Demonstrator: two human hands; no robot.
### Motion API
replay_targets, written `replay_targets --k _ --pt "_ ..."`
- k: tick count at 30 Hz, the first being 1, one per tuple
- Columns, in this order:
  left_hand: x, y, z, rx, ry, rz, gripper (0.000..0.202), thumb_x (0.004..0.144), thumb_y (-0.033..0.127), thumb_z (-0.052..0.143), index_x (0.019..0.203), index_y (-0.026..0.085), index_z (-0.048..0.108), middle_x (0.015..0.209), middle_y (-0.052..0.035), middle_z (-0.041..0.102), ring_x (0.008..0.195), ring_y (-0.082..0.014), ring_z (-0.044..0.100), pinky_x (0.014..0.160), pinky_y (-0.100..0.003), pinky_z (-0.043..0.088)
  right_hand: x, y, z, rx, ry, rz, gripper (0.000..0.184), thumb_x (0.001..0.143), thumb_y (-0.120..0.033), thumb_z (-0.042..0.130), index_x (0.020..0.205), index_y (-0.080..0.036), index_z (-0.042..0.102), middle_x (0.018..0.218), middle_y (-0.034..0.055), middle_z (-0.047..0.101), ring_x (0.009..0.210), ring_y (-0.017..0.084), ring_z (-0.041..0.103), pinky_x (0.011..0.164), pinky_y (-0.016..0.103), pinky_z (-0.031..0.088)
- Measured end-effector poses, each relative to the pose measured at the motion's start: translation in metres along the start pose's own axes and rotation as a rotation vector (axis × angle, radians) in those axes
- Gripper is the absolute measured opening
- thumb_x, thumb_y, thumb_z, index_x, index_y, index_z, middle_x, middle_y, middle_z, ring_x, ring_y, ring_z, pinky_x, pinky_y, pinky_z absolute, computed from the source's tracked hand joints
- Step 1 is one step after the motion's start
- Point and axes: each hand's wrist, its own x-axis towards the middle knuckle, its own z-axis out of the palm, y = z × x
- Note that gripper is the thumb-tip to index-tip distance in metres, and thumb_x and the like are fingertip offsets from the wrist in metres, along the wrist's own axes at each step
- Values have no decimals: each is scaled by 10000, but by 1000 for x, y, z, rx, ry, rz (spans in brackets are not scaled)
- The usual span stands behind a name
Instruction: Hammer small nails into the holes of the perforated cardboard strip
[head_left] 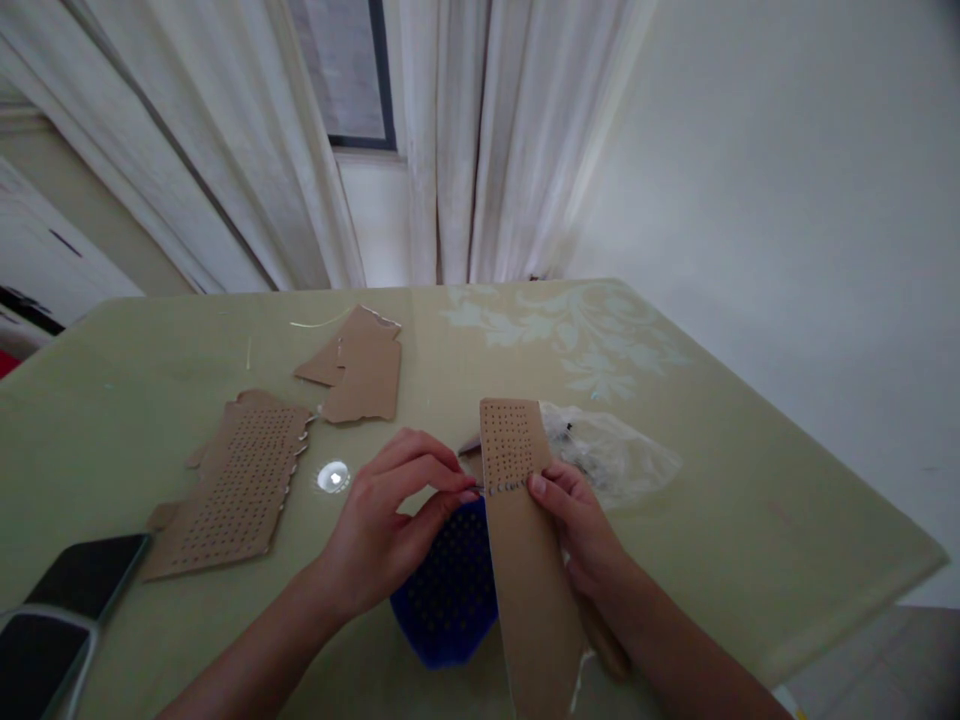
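A long cardboard strip (529, 580) stands tilted in front of me, its upper end dotted with rows of small holes. Across it, below the holes, runs a row of small greyish pieces (507, 488). My right hand (581, 520) grips the strip's right edge, thumb on its face beside that row. At the left edge, my left hand (401, 510) is closed in a pinch; what sits between its fingertips is too small to make out. Beneath, partly hidden by the strip and left hand, is a blue perforated basket (450, 590).
A clear plastic bag (615, 455) with small dark bits lies behind the strip. Further left are a hole-punched cardboard sheet (236, 485), torn cardboard pieces (367, 370), a small shiny disc (333, 477) and a dark phone-like object (90, 575). A brownish handle (606, 640) shows below my right wrist.
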Motion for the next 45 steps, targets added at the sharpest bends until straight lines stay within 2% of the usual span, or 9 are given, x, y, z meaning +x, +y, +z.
replay_targets --k 5,12,18,21,24,31,38,42,45 --pt "-1 8 2 3 19 37 153 984 89 788 919 222 749 937 -17 770 872 -150 725 788 -250 585 -2 -1 1 18 -30 -6 317 749 -463 1028 909 -237 874 808 40 863 641 205 779 709 326 654" --pt "3 17 2 58 54 96 183 1002 75 733 899 225 745 882 -29 764 809 -167 702 726 -285 579 -5 -2 2 -20 -23 -30 302 773 -443 1007 939 -221 890 873 73 885 724 246 817 767 376 672" --pt "4 16 0 118 21 97 192 991 49 728 927 228 755 906 -14 768 849 -158 707 778 -267 587 -3 -3 2 1 -9 -7 319 760 -432 1012 973 -225 897 887 69 886 747 252 827 747 362 668" --pt "6 11 -7 187 -22 -21 105 1014 164 759 1053 256 793 1017 -21 787 917 -176 741 816 -277 608 0 -4 -1 8 56 2 358 727 -449 1030 969 -227 888 889 65 884 751 253 825 753 369 671" --pt "6 8 -14 245 4 -77 227 1051 256 737 1273 274 779 1176 -52 775 1022 -198 753 876 -305 615 2 -8 -3 -4 107 -11 374 710 -458 1042 957 -229 881 875 60 879 714 236 811 723 352 664" --pt "1 10 -10 372 -48 94 114 1074 261 729 1146 263 818 1115 -51 785 1004 -220 713 914 -360 570 -3 -12 -2 -87 133 -76 343 702 -457 1058 904 -232 896 841 57 871 686 209 791 650 294 634" --pt "0 17 -6 472 -95 192 178 1136 177 590 1078 206 755 1119 -57 804 1003 -220 691 926 -374 503 -9 -18 -2 -245 122 -132 298 743 -473 1037 844 -224 906 830 78 877 671 205 767 610 270 589" --pt "-1 34 -4 456 -125 302 247 1173 153 484 1128 162 726 1152 -62 830 1052 -217 698 986 -375 467 -13 -26 -2 -321 101 -162 269 779 -462 1017 843 -223 913 827 81 881 668 199 758 609 258 571" --pt "-1 58 -4 306 -99 306 282 1181 131 440 1097 161 707 1115 -44 840 1055 -186 709 1059 -354 453 -15 -26 -2 -346 94 -162 260 779 -450 1019 818 -217 909 796 75 873 649 194 748 600 256 564"
